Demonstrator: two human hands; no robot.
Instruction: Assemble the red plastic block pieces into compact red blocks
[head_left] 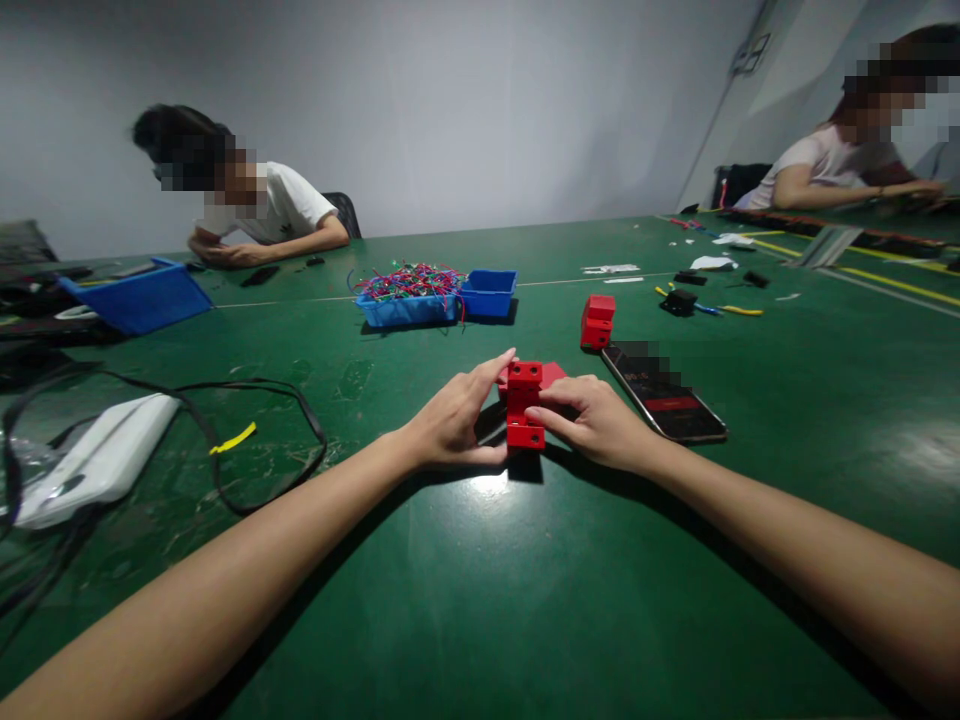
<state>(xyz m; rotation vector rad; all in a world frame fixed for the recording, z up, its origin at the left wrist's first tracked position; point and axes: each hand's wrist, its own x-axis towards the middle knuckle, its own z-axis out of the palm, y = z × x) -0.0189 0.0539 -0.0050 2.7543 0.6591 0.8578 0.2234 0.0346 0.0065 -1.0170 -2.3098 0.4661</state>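
Note:
A stack of red plastic blocks (524,405) stands on the green table (480,580) in front of me. My left hand (454,418) grips its left side, thumb low and fingers reaching over the top. Pinching the stack's right side with curled fingers is my right hand (596,420). A flat red piece (553,373) lies just behind the stack. A second red block (598,321) sits apart, further back to the right.
A phone (664,392) lies right of my right hand. Two blue trays (487,293), one full of coloured wires (409,283), stand behind. Black cables (225,440) and a white device (97,460) lie left. A larger blue bin (139,297) and two seated people are farther off.

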